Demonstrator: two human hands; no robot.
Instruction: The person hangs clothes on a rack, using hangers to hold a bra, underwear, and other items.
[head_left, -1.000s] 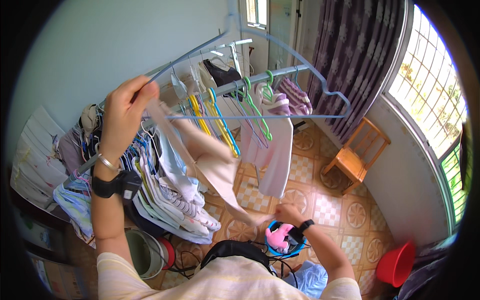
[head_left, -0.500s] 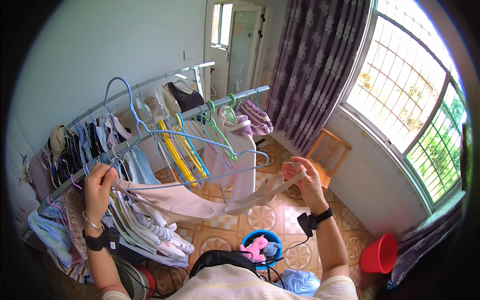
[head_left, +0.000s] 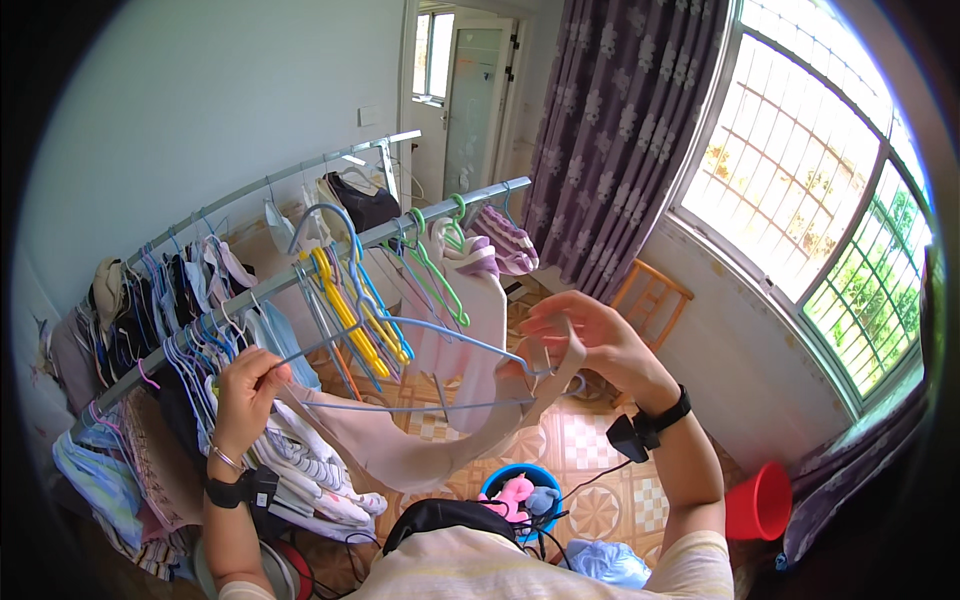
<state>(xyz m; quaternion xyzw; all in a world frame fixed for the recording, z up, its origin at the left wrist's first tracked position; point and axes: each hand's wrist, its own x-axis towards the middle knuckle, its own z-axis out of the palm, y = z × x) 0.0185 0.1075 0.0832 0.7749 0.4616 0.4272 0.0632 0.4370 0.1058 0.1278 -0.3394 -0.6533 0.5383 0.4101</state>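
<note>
A light-blue clothes hanger (head_left: 450, 333) is held up in front of me, its hook pointing upward. My left hand (head_left: 250, 392) pinches the hanger's left end together with one strap of a beige strapped top (head_left: 400, 455). The garment sags in a curve below the hanger's lower bar. On the other side, my right hand (head_left: 605, 345) is at the hanger's right end, with the other strap looped around its curled fingers. Part of that hanger end is covered by the strap and fingers.
A metal rack rail (head_left: 470, 200) crosses beyond my hands, carrying yellow hangers (head_left: 345, 315), green hangers (head_left: 435, 265) and many clothes. On the floor stand a blue tub (head_left: 520, 475) with plush toys and a red bucket (head_left: 760, 500). A wooden chair (head_left: 655, 305) is below the window.
The hanger has dropped lower and shifted right. My left hand moved right and down; my right hand moved left, bringing the strap to the hanger's right end. The garment sags more deeply.
</note>
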